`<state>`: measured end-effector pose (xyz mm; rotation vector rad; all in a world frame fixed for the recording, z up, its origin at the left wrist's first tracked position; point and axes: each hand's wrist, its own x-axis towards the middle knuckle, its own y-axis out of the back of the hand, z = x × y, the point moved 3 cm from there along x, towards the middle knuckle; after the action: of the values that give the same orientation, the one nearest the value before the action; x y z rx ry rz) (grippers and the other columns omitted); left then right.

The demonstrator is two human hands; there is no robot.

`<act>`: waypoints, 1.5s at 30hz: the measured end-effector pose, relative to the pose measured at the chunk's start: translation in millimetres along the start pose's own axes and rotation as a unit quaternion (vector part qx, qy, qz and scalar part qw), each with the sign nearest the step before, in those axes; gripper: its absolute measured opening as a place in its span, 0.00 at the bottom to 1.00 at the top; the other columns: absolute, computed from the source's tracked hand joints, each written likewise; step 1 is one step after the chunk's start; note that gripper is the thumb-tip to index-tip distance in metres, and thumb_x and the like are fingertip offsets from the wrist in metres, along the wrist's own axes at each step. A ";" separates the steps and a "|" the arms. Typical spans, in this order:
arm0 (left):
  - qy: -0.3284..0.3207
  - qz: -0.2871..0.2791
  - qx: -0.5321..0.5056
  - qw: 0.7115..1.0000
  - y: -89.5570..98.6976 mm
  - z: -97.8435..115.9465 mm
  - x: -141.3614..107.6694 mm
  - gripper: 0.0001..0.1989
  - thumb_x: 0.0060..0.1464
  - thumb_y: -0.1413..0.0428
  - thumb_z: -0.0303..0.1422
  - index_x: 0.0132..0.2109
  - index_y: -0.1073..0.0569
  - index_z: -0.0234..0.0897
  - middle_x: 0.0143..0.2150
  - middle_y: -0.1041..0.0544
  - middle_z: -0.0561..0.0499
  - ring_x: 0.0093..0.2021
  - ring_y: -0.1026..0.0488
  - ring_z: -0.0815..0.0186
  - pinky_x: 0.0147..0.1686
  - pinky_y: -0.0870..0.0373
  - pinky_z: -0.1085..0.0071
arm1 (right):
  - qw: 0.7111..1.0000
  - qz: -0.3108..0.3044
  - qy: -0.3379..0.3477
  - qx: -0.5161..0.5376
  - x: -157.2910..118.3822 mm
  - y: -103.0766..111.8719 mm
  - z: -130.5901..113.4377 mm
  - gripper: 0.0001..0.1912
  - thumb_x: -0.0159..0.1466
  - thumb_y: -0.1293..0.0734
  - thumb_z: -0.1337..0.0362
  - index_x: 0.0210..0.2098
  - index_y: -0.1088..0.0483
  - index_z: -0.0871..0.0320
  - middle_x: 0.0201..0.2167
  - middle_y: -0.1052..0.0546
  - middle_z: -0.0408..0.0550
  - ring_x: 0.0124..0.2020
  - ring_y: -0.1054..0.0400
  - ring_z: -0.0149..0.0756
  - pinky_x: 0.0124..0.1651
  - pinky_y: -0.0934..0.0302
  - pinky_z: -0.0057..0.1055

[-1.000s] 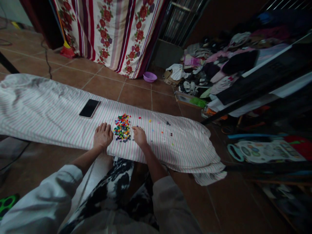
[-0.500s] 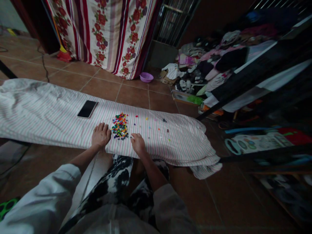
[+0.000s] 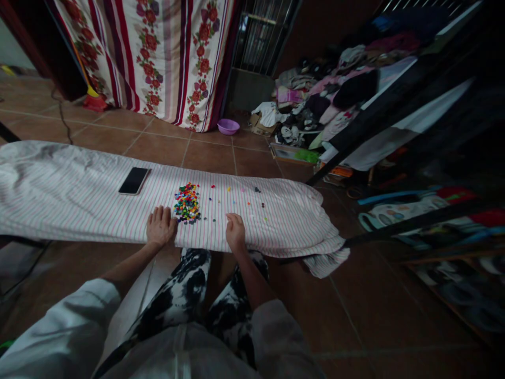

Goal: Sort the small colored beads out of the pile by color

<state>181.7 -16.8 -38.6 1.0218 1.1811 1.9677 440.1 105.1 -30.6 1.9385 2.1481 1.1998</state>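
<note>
A dense pile of small multicoloured pieces (image 3: pixel 187 203) lies on a striped cloth (image 3: pixel 90 210). My left hand (image 3: pixel 161 225) rests flat on the cloth at the pile's lower left, fingers stretched out and nothing in it. To the right of the pile, my right hand (image 3: pixel 235 230) is over the cloth with its fingers curled and pinched; whatever is between the fingertips is too small to make out. Beyond that hand, small groups of pieces lie spread out, among them a red one (image 3: pixel 213 186), a dark one (image 3: pixel 258 190) and an orange one (image 3: pixel 249 203).
A phone (image 3: pixel 134 180) lies on the cloth left of the pile. Behind the cloth are a purple basin (image 3: pixel 228 126), a floral curtain (image 3: pixel 173 63) and a heap of clothes (image 3: pixel 327 100). A dark slanting bar (image 3: pixel 335 160) stands at the right.
My right hand has moved right, away from the pile's edge, and a small dark green piece now shows on the cloth between them. The whole view has shifted slightly.
</note>
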 end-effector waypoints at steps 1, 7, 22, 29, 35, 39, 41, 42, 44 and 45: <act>-0.002 0.003 -0.002 1.000 -1.1 6.1 -4.6 0.30 0.62 0.59 0.43 0.64 0.38 0.30 0.67 0.40 0.34 0.69 0.49 0.48 0.65 0.51 0.47 | 1.000 0.008 0.004 0.000 -3.5 1.9 3.1 0.19 0.61 0.45 0.73 0.43 0.27 0.58 0.42 0.26 0.53 0.48 0.32 0.40 0.54 0.36 0.39; -0.051 -0.001 -0.022 0.998 -6.4 58.8 -30.5 0.29 0.61 0.54 0.45 0.66 0.39 0.39 0.73 0.54 0.39 0.72 0.61 0.47 0.66 0.56 0.45 | 0.999 0.048 0.012 0.002 -16.4 3.0 15.5 0.13 0.64 0.44 0.67 0.40 0.29 0.58 0.38 0.24 0.53 0.45 0.31 0.40 0.51 0.36 0.38; -0.173 -0.049 0.005 0.984 -5.4 105.3 -38.1 0.23 0.62 0.56 0.41 0.62 0.32 0.49 0.71 0.46 0.48 0.72 0.58 0.50 0.66 0.56 0.45 | 1.000 -0.017 -0.013 0.018 -12.6 8.4 9.6 0.12 0.59 0.42 0.71 0.35 0.28 0.56 0.35 0.24 0.48 0.40 0.30 0.37 0.46 0.36 0.32; -0.206 -0.046 0.015 0.977 -8.7 101.8 -27.7 0.23 0.62 0.57 0.42 0.61 0.31 0.48 0.69 0.42 0.47 0.71 0.55 0.50 0.65 0.54 0.44 | 1.000 -0.020 -0.009 0.005 -11.1 8.6 7.8 0.12 0.58 0.42 0.71 0.33 0.28 0.55 0.33 0.24 0.47 0.40 0.30 0.37 0.47 0.36 0.32; -0.229 -0.045 0.010 0.972 -11.4 93.9 -22.8 0.23 0.63 0.57 0.43 0.62 0.32 0.47 0.70 0.43 0.46 0.71 0.54 0.51 0.66 0.54 0.46 | 1.000 -0.002 -0.010 -0.007 -13.0 7.7 8.5 0.11 0.59 0.42 0.70 0.33 0.29 0.56 0.33 0.24 0.47 0.39 0.30 0.37 0.46 0.36 0.31; -0.225 -0.037 0.010 0.973 -12.3 90.4 -13.9 0.23 0.63 0.56 0.42 0.61 0.32 0.47 0.70 0.43 0.46 0.71 0.55 0.50 0.66 0.55 0.46 | 1.000 -0.003 -0.002 -0.005 -14.2 8.5 8.7 0.11 0.59 0.42 0.69 0.32 0.29 0.56 0.32 0.24 0.48 0.38 0.30 0.37 0.44 0.36 0.31; -0.218 -0.036 0.012 0.975 -12.1 87.9 -7.7 0.23 0.62 0.56 0.43 0.61 0.32 0.47 0.70 0.44 0.47 0.72 0.56 0.49 0.66 0.56 0.46 | 1.000 -0.006 -0.005 -0.004 -14.4 9.8 8.3 0.11 0.59 0.42 0.70 0.32 0.29 0.56 0.32 0.25 0.47 0.37 0.30 0.37 0.44 0.36 0.31; -0.214 -0.036 0.012 0.976 -12.0 86.4 -4.4 0.23 0.62 0.55 0.43 0.61 0.32 0.47 0.70 0.44 0.47 0.72 0.57 0.49 0.66 0.56 0.46 | 1.000 -0.008 -0.008 -0.004 -14.5 10.5 8.0 0.11 0.59 0.42 0.70 0.32 0.29 0.56 0.32 0.25 0.47 0.37 0.30 0.36 0.44 0.36 0.31; -0.209 -0.037 0.010 0.977 -11.4 83.2 2.3 0.23 0.62 0.55 0.43 0.61 0.32 0.47 0.70 0.44 0.48 0.72 0.58 0.49 0.66 0.56 0.45 | 1.000 -0.008 -0.011 -0.002 -14.5 11.9 7.0 0.11 0.59 0.42 0.70 0.32 0.29 0.55 0.32 0.25 0.47 0.37 0.30 0.36 0.44 0.36 0.31; -0.210 -0.037 0.008 0.977 -11.0 81.7 5.6 0.23 0.61 0.55 0.43 0.61 0.31 0.47 0.70 0.44 0.47 0.72 0.58 0.49 0.66 0.56 0.45 | 1.000 -0.007 -0.009 0.001 -14.6 12.4 6.4 0.11 0.59 0.42 0.70 0.32 0.29 0.55 0.32 0.25 0.47 0.37 0.30 0.36 0.44 0.36 0.31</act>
<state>249.9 27.1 -22.3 1.3041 0.9820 1.5828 457.1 95.3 -35.4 1.9244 2.1513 1.1735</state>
